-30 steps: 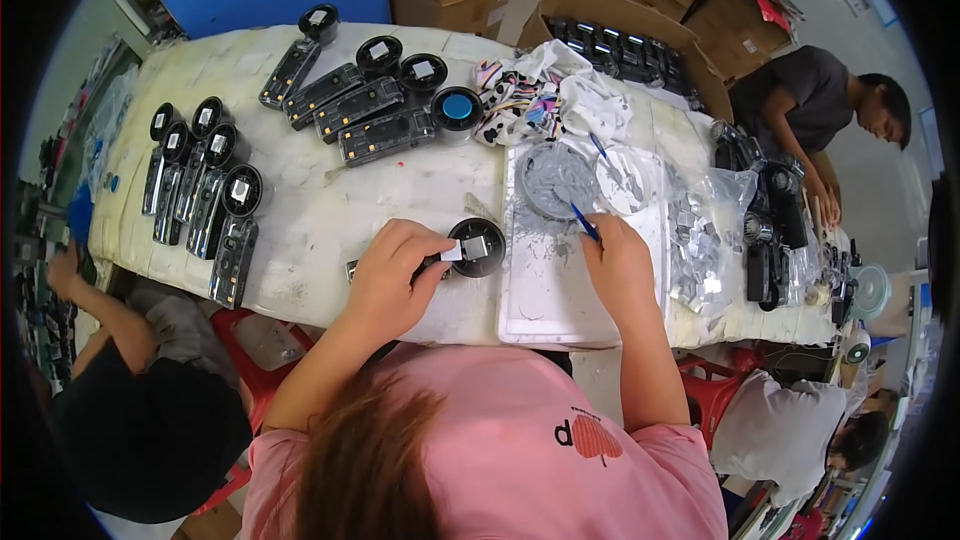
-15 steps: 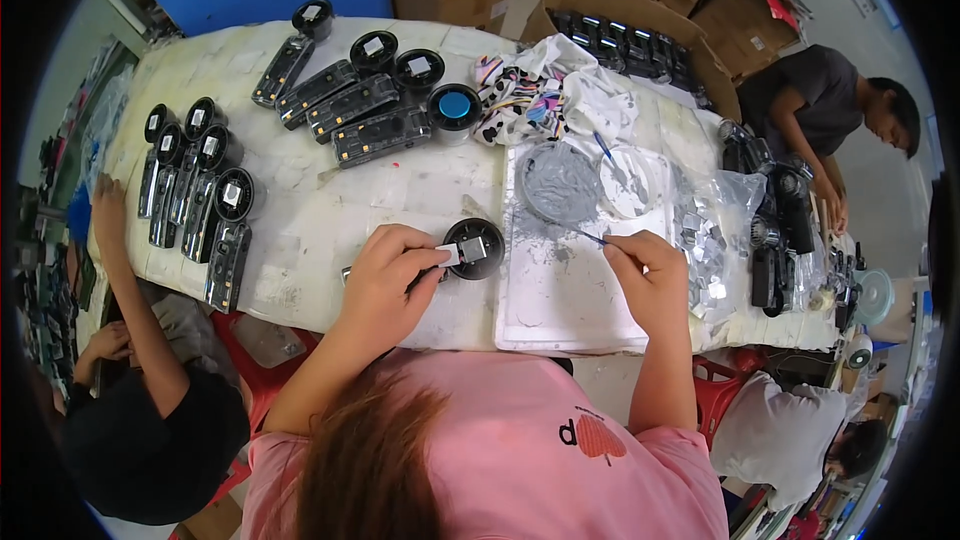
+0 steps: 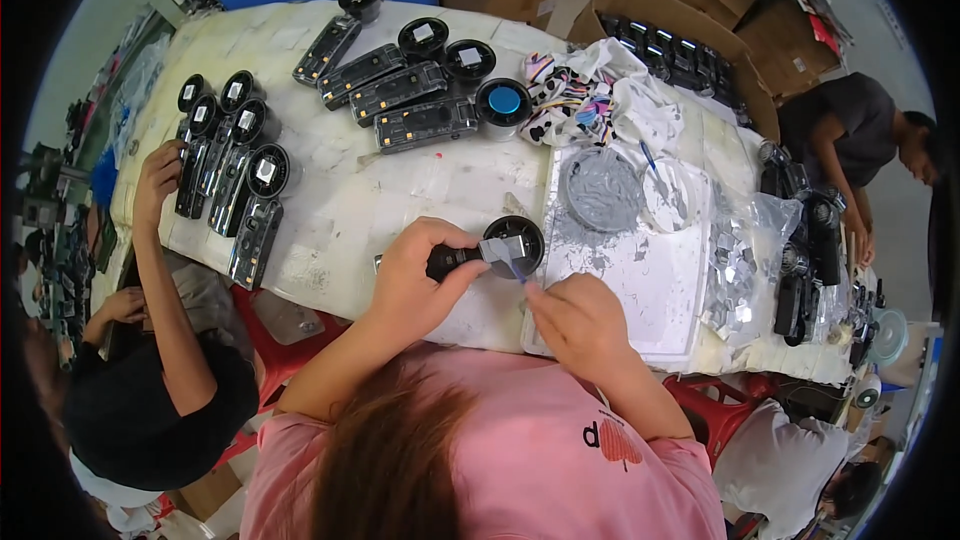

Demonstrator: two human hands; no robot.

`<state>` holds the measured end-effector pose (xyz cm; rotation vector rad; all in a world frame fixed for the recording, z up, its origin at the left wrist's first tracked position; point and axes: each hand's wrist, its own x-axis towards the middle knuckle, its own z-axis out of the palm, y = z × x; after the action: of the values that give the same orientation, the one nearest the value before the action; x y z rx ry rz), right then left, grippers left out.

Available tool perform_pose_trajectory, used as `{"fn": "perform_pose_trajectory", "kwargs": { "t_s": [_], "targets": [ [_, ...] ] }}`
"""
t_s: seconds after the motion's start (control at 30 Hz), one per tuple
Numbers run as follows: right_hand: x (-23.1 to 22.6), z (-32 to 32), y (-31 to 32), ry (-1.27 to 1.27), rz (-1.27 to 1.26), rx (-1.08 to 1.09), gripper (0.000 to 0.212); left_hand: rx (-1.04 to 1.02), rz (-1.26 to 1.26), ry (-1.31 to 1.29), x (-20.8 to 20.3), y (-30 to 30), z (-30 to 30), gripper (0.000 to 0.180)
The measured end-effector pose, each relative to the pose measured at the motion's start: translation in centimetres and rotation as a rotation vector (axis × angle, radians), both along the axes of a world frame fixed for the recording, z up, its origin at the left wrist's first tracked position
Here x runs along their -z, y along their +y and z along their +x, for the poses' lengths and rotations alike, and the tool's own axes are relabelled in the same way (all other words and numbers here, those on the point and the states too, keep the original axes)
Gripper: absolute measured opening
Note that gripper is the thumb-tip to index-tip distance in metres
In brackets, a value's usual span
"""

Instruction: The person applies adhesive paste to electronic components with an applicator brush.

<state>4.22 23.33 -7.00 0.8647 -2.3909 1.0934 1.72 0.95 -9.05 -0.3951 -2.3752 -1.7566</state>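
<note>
Near the table's front edge, my left hand (image 3: 425,265) is closed, its thumb and forefinger pinching the left edge of a small grey square plate (image 3: 497,250). Below the plate is the round black cup-shaped head (image 3: 535,243) of a device whose black handle (image 3: 450,261) shows between those fingers. My right hand (image 3: 580,320) grips a thin blue spatula (image 3: 519,271), its tip against the plate. Right of the device lies a white tray (image 3: 620,310) smeared with grey paste. On it sit a round dish of grey paste (image 3: 603,190) and a white lid (image 3: 668,202) with another blue tool (image 3: 648,154).
Black devices stand in groups at the left (image 3: 255,240) and back (image 3: 400,90). A patterned cloth (image 3: 600,90) lies behind the tray. Loose silvery squares (image 3: 735,280) and more black devices (image 3: 795,260) fill the right side. Co-workers sit left and right; one hand (image 3: 160,175) touches the left group.
My right hand has moved left from the paste dish, bringing the spatula to the plate in my left hand. The whole view has shifted slightly. The left co-worker's hand has reached the devices.
</note>
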Motion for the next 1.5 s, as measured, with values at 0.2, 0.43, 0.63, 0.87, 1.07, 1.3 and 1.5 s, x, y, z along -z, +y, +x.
{"fn": "perform_pose_trajectory", "kwargs": {
  "t_s": [0.2, 0.43, 0.63, 0.87, 1.07, 1.3, 1.5],
  "targets": [
    [-2.2, 0.4, 2.6, -0.029, -0.03, 0.134, 0.024, 0.005, -0.023, 0.069, -0.6, 0.4, -0.3, 0.028],
    [-2.3, -0.4, 5.3, -0.148, -0.085, 0.463, 0.018, 0.047, -0.558, 0.47, -2.5, 3.0, -1.3, 0.025],
    [-1.7, -1.4, 6.2, -0.116, 0.099, 0.474, 0.015, 0.035, -0.761, 0.54, -2.6, 3.6, -0.8, 0.018],
    [-3.3, -1.7, 6.5, -0.324, 0.1, 0.419, 0.012, 0.073, -0.802, 0.551, -2.0, 2.6, 0.1, 0.034],
    [-2.6, -0.8, 6.3, -0.57, -0.271, 0.43, 0.012, 0.022, -0.642, 0.342, -2.2, 0.0, 0.9, 0.055],
    [-1.6, 0.5, 2.1, -0.304, -0.196, 0.155, 0.021, 0.025, -0.663, 0.274, -1.4, -0.8, 0.7, 0.055],
    [-1.0, -0.5, 1.5, 0.081, 0.206, -0.021, 0.026, 0.013, -0.662, 0.266, -1.3, -1.0, 0.6, 0.054]
  ]
}}
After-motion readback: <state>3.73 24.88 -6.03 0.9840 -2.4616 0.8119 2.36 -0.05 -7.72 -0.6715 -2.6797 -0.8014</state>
